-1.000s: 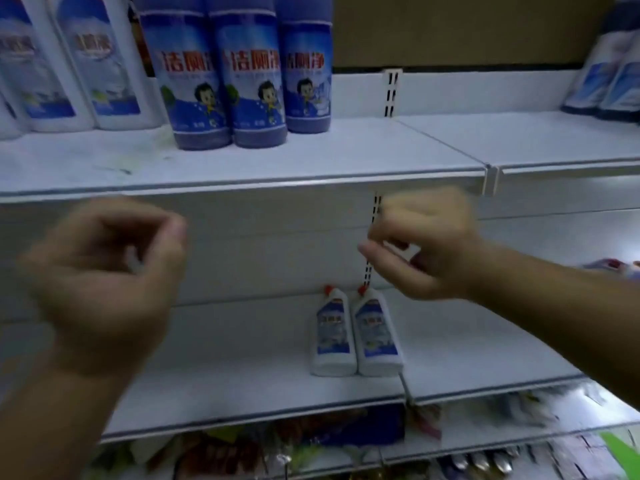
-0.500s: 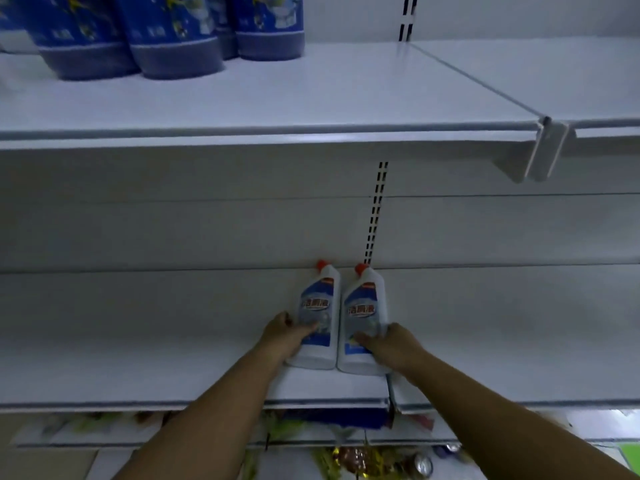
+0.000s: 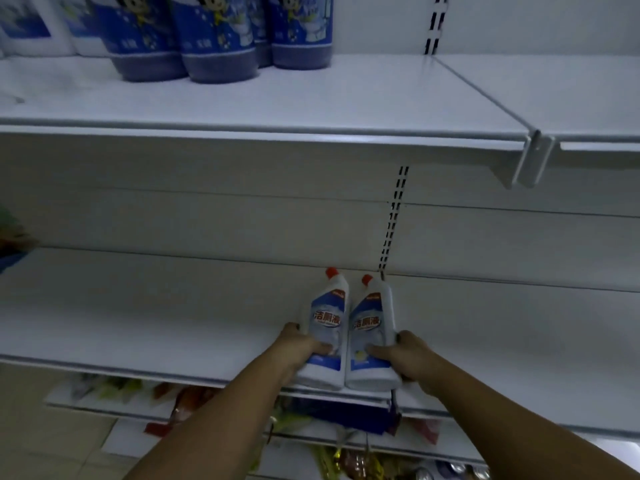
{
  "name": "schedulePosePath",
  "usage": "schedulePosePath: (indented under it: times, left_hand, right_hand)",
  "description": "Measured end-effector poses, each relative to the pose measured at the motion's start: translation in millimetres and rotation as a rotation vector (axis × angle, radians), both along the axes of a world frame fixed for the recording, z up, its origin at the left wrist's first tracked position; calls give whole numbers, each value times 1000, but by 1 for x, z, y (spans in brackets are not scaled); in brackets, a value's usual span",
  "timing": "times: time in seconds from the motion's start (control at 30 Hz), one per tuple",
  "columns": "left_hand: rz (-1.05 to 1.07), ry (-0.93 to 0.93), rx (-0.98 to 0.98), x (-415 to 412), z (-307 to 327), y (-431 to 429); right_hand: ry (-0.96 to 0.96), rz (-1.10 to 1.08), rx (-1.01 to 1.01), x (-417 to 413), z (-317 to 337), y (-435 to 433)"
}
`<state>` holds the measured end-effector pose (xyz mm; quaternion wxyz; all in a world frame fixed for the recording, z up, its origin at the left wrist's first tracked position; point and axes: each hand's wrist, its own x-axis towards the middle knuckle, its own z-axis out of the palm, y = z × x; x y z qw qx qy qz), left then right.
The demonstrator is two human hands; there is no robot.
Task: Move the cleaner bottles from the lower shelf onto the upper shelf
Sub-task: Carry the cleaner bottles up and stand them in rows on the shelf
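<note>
Upper shelf (image 3: 346, 95): blue bottles (image 3: 214, 36) stand at its left end. Lower shelf (image 3: 138, 323): left hand (image 3: 298, 344) has its grip wrapped round the left cleaner bottle (image 3: 327, 323), thumb across the label. Touching it is the right cleaner bottle (image 3: 370, 327), with the right hand (image 3: 408, 355) grip closed on its lower body. Both are upright at the front edge, bases apparently on the shelf. My read: grasp made, lift and placement not yet done.

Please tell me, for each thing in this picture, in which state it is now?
left bottle: upright, capped, on lower shelf, held by left hand
right bottle: upright, capped, close beside it, held by right hand
blue bottles: upright on upper shelf
</note>
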<state>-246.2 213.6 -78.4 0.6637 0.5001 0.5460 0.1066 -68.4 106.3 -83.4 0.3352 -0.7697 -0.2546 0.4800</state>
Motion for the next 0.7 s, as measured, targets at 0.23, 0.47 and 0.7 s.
schedulePosePath:
  times: [0.23, 0.47, 0.7]
  left_hand:
    - [85, -245, -17, -134, 36, -48]
    - [179, -443, 179, -296, 107, -67]
    - [208, -589, 392, -390, 185, -47]
  right_hand:
    - [115, 80, 141, -108, 28, -51]
    - [139, 238, 426, -248, 109, -50]
    - [153, 460, 639, -322, 209, -19]
